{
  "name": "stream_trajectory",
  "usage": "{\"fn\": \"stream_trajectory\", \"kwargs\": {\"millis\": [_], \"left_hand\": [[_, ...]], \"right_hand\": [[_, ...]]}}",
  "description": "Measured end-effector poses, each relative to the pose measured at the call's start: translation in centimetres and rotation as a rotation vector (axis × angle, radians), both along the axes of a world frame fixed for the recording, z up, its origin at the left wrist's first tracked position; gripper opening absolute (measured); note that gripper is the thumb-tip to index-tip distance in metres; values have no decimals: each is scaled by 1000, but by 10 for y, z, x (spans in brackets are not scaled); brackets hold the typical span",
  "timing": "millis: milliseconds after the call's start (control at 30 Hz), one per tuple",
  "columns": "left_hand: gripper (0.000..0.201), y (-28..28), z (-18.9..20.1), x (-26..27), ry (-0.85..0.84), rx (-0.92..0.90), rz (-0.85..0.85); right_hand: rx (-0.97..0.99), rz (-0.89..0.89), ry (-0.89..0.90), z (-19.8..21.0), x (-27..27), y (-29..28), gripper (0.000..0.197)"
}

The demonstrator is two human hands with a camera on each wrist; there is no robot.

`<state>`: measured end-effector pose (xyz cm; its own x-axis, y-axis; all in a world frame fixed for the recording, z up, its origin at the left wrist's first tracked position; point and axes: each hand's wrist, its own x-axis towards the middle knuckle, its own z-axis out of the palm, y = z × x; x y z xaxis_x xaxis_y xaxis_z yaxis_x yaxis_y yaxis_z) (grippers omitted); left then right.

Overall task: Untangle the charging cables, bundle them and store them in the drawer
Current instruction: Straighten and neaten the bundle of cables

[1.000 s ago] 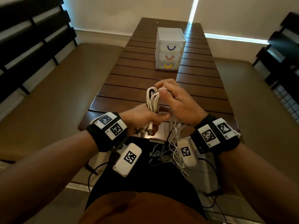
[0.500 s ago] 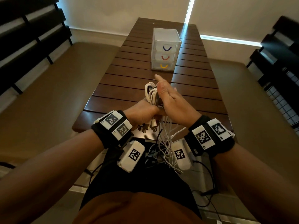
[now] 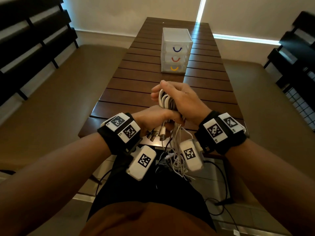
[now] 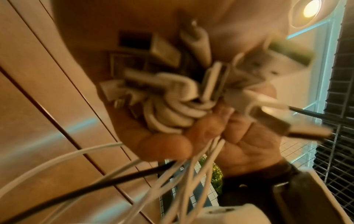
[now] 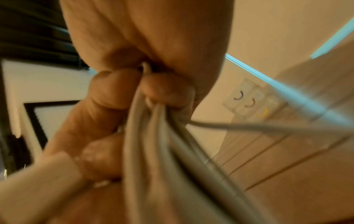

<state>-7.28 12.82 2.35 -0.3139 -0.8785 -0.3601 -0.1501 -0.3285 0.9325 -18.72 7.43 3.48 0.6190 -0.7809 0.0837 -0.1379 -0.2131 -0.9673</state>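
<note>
Bundling step. The left hand [image 3: 153, 120] has its grip closed around the lower part of the cables [image 3: 166, 101], plugs [image 3: 157, 134] protruding below its fist. The right hand [image 3: 179, 99] curls its fingers over the looped top of the same bundle, held just above the near end of the tabletop [image 3: 136, 86]. Loose tails [image 3: 177, 160] hang toward the lap, so winding appears unfinished. The next move likely calls for gathering these tails, then carrying the bundle to the drawer unit [image 3: 176, 51], which stands well apart with all drawers closed.
</note>
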Motion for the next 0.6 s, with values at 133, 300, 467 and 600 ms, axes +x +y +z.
{"fn": "stream_trajectory", "kwargs": {"millis": [133, 300, 467, 600], "left_hand": [[12, -2, 4, 0, -58, 14, -116], [13, -4, 3, 3, -30, -5, -170], [7, -7, -1, 2, 6, 12, -202], [6, -5, -11, 3, -31, 88, -201]], "right_hand": [[93, 65, -165, 3, 3, 2, 27], [67, 13, -306, 3, 3, 5, 15], [20, -37, -367, 6, 7, 11, 17], [68, -60, -397, 2, 13, 18, 25]]}}
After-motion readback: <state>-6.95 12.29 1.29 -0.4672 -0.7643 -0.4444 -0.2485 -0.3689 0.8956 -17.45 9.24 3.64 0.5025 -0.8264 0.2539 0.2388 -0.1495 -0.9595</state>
